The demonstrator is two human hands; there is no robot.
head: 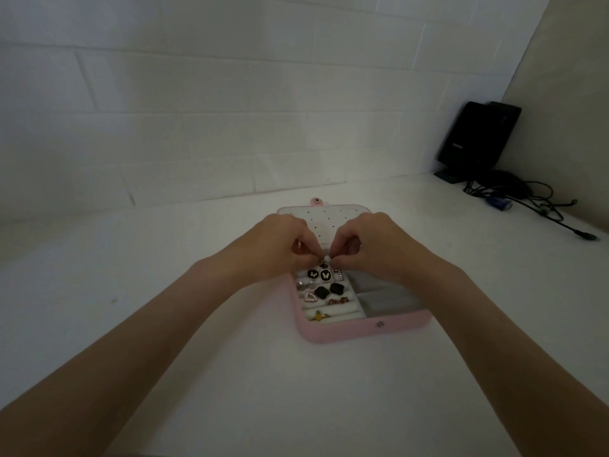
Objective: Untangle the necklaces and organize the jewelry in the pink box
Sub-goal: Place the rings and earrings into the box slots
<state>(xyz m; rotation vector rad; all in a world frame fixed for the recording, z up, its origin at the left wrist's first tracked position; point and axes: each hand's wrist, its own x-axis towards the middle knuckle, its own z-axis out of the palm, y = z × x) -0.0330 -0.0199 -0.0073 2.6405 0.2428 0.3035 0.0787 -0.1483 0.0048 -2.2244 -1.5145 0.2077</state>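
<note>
**Both hands pinching a small piece over the open box**

We note the white table (230, 374), with a black speaker (478, 136) and cables (534, 199) far right. The pink box (362, 331) lies open at centre, lid flat behind. Left hand (280, 245) and right hand (375, 245) meet above it, fingertips pinching one small white jewelry piece (327, 258). Butterfly studs (319, 274) sit in the ring rolls just below

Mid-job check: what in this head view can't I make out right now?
- Small white piece pinched between left hand and right hand: too small to identify.
- Pink box back compartments: hidden under both hands.
- Any necklaces: none discernible; dim, tiny.
- Black device label: blurred.
</note>
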